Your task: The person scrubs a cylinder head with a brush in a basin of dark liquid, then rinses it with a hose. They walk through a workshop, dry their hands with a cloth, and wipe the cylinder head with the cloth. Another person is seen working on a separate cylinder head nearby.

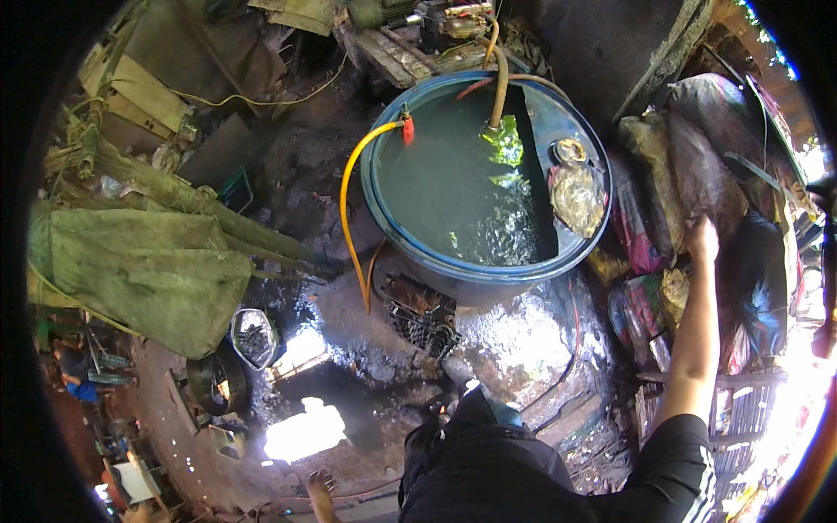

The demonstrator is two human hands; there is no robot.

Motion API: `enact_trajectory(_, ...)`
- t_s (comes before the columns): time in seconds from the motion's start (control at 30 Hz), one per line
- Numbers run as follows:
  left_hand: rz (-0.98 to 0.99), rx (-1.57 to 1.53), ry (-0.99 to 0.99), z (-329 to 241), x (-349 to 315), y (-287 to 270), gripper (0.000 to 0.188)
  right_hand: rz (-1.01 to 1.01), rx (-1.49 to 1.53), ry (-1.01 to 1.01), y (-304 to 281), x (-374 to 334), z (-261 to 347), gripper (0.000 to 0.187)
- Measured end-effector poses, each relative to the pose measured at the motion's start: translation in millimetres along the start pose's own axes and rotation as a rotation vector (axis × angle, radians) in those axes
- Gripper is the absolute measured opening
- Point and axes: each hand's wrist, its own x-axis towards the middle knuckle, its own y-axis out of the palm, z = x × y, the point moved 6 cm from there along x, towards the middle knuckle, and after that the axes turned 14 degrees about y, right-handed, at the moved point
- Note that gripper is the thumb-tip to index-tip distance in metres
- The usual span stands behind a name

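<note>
My right arm stretches out to the right side, and my right hand [702, 239] is closed on a large, dirty grey-brown sack [702, 166] in a heap of sacks. Its fingertips are partly hidden against the cloth. Low in the view, my left hand [321, 490] hangs over the wet floor, small and dim; its fingers seem apart, with nothing seen in them. Ahead of me stands a wide blue drum [377, 205] of murky water. A yellow hose [347, 187] with a red-handled valve [407, 129] hooks over its left rim.
A dark, greasy machine part [423, 314] lies on the floor before the drum. Clear plastic [577, 199] sits inside the drum's right side. A green tarp [139, 266] covers something at left, near a dark round container [218, 385]. Machinery [453, 22] stands behind the drum.
</note>
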Motion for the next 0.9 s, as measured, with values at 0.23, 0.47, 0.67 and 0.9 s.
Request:
enact_trajectory(0.23,0.032,0.073,0.052,-28.0,-14.3,-1.4,0.023,0.237,0.557,-0.541,3.2,-154.8,257.9,0.035)
enact_trajectory(0.47,0.001,0.053,0.054,-27.7,-15.1,-16.7,0.023,0.603,-0.030,-0.796,106.4,-255.7,388.4,0.038)
enact_trajectory(0.67,-0.014,-0.021,-0.026,16.3,-38.1,-17.3,0.023,0.833,0.130,-0.761,97.1,-246.9,374.9,0.021)
enact_trajectory(0.9,-0.017,-0.116,-0.114,68.7,-54.3,-15.5,0.024,1.085,0.900,-0.549,-32.7,-173.3,280.5,0.011)
